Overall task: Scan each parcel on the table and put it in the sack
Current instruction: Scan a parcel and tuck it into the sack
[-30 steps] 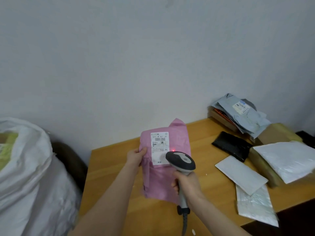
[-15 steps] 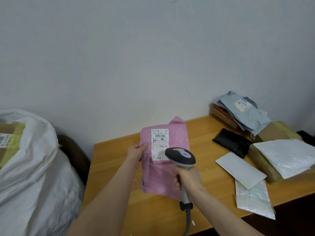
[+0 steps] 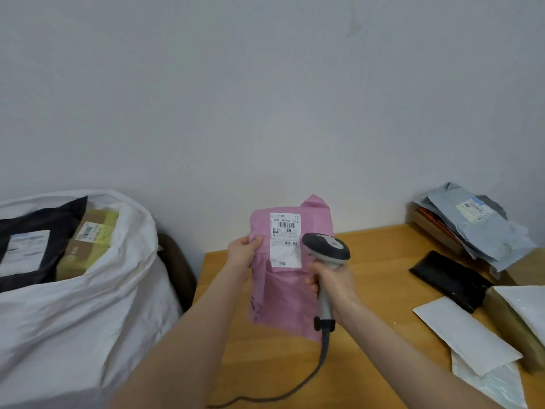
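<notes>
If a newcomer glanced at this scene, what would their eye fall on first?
The pink parcel stands out in the middle, held up over the table by the left hand, its white label facing the camera. The right hand points the scanner at it. At the left gapes the big white sack, parcels inside.

White shipping label [image 3: 285, 240] on the pink parcel [image 3: 290, 299], printed code line near its top too blurred to read, barcode below it, small barcode lower right, barcode sticker [image 3: 87, 230] on the cardboard box [image 3: 79, 255] in the sack [image 3: 88, 320], label [image 3: 474, 210] on the grey mailer [image 3: 483, 231] illegible
</notes>
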